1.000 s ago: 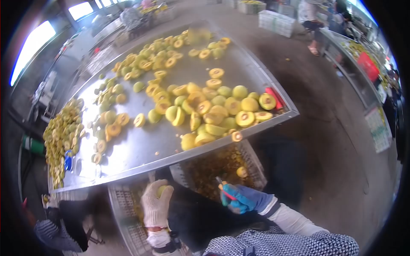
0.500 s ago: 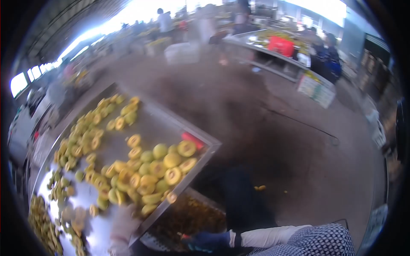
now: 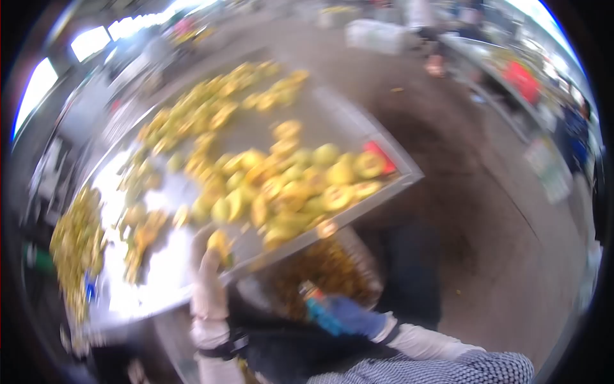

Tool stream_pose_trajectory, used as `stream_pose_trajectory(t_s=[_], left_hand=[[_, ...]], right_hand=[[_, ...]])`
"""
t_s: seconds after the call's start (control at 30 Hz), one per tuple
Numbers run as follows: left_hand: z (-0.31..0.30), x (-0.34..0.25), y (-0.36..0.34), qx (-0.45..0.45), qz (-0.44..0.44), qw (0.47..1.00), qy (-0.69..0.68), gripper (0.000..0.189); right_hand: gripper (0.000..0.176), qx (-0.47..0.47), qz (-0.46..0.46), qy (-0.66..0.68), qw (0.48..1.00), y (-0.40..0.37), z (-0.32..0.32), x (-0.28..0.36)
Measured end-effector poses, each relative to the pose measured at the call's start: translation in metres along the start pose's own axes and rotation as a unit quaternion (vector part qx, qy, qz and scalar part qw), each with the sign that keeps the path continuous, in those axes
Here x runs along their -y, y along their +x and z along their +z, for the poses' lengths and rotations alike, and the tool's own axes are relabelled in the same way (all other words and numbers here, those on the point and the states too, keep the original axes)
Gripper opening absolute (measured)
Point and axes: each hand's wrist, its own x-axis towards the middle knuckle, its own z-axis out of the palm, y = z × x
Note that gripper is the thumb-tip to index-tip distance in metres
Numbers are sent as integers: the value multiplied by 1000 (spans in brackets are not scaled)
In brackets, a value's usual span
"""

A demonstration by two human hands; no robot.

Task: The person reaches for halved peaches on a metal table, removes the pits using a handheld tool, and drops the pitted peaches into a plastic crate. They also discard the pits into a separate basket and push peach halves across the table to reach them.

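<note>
My left hand [image 3: 209, 275], in a pale glove, is at the near edge of the metal tray table [image 3: 377, 134]. Its fingers are closed around a yellow fruit piece [image 3: 219, 245]. Many halved yellow-green fruits [image 3: 294, 195] with brown centres are heaped just beyond that hand. My right hand [image 3: 348, 317], in a blue and turquoise glove, is lower and to the right, off the table. It is closed on a small tool with an orange-red tip [image 3: 310, 291]; blur hides its exact kind. Under that tip is a container of brownish-yellow scraps [image 3: 345, 259].
A red object [image 3: 379, 157] lies at the tray's right corner. More fruit [image 3: 77, 243] is piled along the left side, near a blue item [image 3: 90, 287]. Farther off are another table with a red container [image 3: 522, 82], white crates [image 3: 375, 36] and several people.
The view has swung left and down, so the table appears farther right and higher. My left hand has come back from the heap with a fruit piece. My right hand still grips the tool.
</note>
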Motion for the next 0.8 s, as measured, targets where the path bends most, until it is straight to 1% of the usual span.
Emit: stream_pose_trajectory(t_s=[0.03,0.07,0.1,0.13,0.17,0.2,0.23,0.27,0.3,0.33,0.4,0.43,0.47,0.5,0.53,0.57,0.6,0.67,0.7,0.77,0.8], left_hand=[[10,11,-12,-36,-54,953,-297,53],[12,11,-28,-54,-90,930,-353,54],[25,-14,-42,-80,-131,901,-407,56],[24,-1,-57,-41,-155,881,-446,61],[40,-17,-63,-91,-208,868,-441,65],[46,-12,-71,-68,-189,863,-464,71],[52,-2,-76,-43,-167,856,-488,77],[59,4,-79,-43,-168,854,-490,77],[66,10,-82,-35,-148,878,-453,80],[72,14,-84,-27,-131,900,-414,82],[79,20,-87,-25,-140,908,-393,83],[81,21,-87,-28,-145,917,-370,84],[82,20,-87,-28,-145,917,-371,84],[83,19,-87,-24,-137,921,-363,75],[83,17,-88,-20,-128,926,-355,66],[84,17,-87,-17,-120,930,-346,58],[86,17,-87,-15,-122,930,-345,58],[92,20,-86,-50,-109,944,-307,53],[91,20,-84,-48,-109,944,-307,53],[83,24,-81,20,-91,986,-141,46],[78,26,-77,22,-92,985,-141,46]], right_hand=[[29,-17,-11,-63,998,-7,9,19],[27,10,41,-71,997,-11,18,44],[27,25,82,-79,993,-15,28,69],[27,38,93,-79,992,-15,42,81],[29,31,46,-86,995,-16,54,91],[32,19,-4,-96,995,-18,62,96],[32,18,3,-97,995,-18,65,98],[35,10,-11,-130,991,-16,67,101],[38,1,-26,-162,986,-15,69,104],[38,-2,-25,-160,987,-12,67,102],[41,-11,-93,-254,963,-6,62,96],[41,-12,-92,-254,963,-4,60,97],[42,-15,-59,-270,961,-3,59,99],[42,-18,-26,-284,958,-3,58,99],[42,-18,-26,-284,958,-2,57,97],[43,-22,-47,-287,957,0,55,94],[44,-29,-69,-288,955,1,55,92],[45,-36,-66,-284,956,2,57,89],[46,-41,-63,-282,956,3,57,88],[47,-32,-49,-285,957,5,52,85],[48,-23,-32,-291,956,4,49,82]])
